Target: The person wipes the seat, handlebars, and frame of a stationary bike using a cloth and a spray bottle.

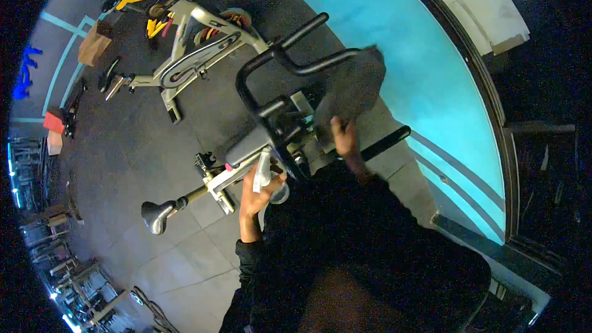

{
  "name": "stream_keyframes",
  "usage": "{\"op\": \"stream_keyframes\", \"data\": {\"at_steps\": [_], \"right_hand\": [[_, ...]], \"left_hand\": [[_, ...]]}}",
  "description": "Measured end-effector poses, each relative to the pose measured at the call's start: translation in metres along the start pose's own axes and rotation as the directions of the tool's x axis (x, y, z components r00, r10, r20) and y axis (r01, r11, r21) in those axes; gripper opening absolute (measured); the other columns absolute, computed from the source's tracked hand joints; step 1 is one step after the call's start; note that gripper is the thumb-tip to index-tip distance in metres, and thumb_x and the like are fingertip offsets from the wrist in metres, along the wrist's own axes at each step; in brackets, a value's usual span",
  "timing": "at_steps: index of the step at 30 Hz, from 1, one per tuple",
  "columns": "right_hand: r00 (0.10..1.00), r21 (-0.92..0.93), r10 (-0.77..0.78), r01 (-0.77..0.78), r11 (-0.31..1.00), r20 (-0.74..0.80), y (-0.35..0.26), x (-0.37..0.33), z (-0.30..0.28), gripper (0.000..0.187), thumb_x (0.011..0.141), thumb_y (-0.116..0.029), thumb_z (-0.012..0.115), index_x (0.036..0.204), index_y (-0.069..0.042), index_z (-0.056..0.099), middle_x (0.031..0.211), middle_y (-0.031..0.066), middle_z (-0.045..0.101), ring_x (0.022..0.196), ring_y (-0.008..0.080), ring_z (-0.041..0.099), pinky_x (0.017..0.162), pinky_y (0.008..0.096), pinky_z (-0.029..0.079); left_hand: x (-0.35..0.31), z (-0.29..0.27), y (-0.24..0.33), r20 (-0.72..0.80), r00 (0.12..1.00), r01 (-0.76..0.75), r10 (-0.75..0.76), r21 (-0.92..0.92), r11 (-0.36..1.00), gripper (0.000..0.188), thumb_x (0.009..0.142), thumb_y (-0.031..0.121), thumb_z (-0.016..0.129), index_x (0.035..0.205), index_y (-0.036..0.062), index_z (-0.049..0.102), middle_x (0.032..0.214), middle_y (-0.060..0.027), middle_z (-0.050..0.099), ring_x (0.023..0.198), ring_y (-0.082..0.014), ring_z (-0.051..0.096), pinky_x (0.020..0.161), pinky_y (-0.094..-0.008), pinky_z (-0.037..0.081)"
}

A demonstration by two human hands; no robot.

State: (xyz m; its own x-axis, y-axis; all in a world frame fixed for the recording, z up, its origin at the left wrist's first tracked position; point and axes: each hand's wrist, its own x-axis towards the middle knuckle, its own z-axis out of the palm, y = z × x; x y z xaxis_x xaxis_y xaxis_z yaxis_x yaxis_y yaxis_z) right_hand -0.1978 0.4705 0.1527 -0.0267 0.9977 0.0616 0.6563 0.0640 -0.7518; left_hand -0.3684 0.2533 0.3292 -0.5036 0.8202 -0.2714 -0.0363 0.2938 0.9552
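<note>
My left hand [251, 192] is closed around a spray bottle [263, 169] with a white trigger head; part of its clear body shows beside my fingers. In my right hand [346, 140] is a dark grey cloth [357, 86], blurred and spread out beyond my fingertips. The cloth hangs by the black handlebar [253, 83] of an exercise bike and covers part of one grip; whether it touches the bar I cannot tell. The bike's cream frame [231, 179] and black saddle [156, 214] extend to the left of my left hand.
Another cream exercise bike [200, 58] stands farther off, with a yellow one [161, 0] behind it. A turquoise wall [407, 43] curves along the right. At the left are a cardboard box [95, 43] and weight racks [86, 290]. Grey tiles [179, 259] form the floor.
</note>
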Motion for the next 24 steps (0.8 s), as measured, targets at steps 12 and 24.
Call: {"op": "stream_keyframes", "data": {"at_steps": [12,24], "right_hand": [[0.931,0.56,-0.155,-0.061,0.826,0.33,-0.041,0.097,-0.026,0.065,0.078,-0.014,0.079,0.132,0.002,0.048,0.118,0.0119,0.064,0.106,0.0291,0.062,0.093,0.0437,0.046],[0.862,-0.485,-0.351,0.499,0.718,0.366,-0.127,0.201,-0.066,0.044,0.073,-0.012,0.068,0.115,-0.002,0.061,0.1,0.0229,0.067,0.093,0.0412,0.065,0.082,0.0466,0.053]], "left_hand": [[0.043,0.013,0.043,0.34,0.934,-0.231,0.105,0.352,0.907,0.043,0.077,0.023,0.08,0.112,0.006,0.062,0.082,-0.0108,0.066,0.072,-0.0213,0.063,0.069,-0.034,0.049],[-0.007,-0.014,-0.004,0.155,0.985,-0.109,0.073,0.237,0.965,0.047,0.076,0.028,0.082,0.108,0.0024,0.06,0.083,-0.0092,0.064,0.072,-0.0215,0.058,0.068,-0.0335,0.047]]}}
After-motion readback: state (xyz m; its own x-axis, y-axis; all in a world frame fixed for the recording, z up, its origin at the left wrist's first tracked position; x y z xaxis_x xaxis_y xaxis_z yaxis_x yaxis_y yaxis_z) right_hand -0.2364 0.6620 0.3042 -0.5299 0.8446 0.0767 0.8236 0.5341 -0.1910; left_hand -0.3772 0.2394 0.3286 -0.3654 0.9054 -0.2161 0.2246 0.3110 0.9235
